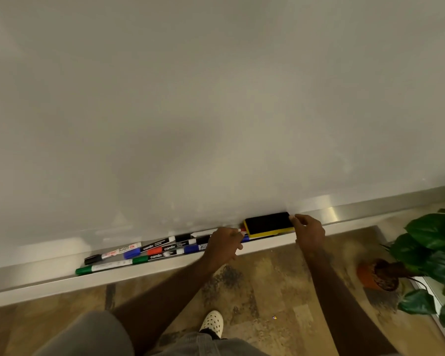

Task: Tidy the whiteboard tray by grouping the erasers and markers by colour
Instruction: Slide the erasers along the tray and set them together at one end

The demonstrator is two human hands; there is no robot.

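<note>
Blank whiteboard [216, 98] fills most of the view, and along its bottom edge runs a pale metal tray [344, 214] that slopes up toward the right. Below it lies a mottled brown floor, with a leafy potted plant [432, 255] in an orange pot at the right and one white perforated clog [212, 323] near the bottom.

Several markers lie jumbled in the left part of the tray, overlapping one another. The word "camlin" reads clearly in white on at least three dark barrels [156, 256]. A white-bodied marker with a black cap [113, 253] carries a red label on which "MARKER" seems to be printed, though it is too blurred to be sure. A green-capped marker [103, 267] lies nearest the tray's front lip, at the far left of the pile. Blue and red caps show among the rest.

Right of the pile, a black and yellow eraser [267, 224] sits in the tray against the board. The right hand [308, 233] pinches the eraser's right end between narrow fingertips. The left hand [225, 244] covers the right end of the marker pile, fingers curled over it; a red tip pokes out just beside its fingers, but I cannot tell which marker it grips, if any.
</note>
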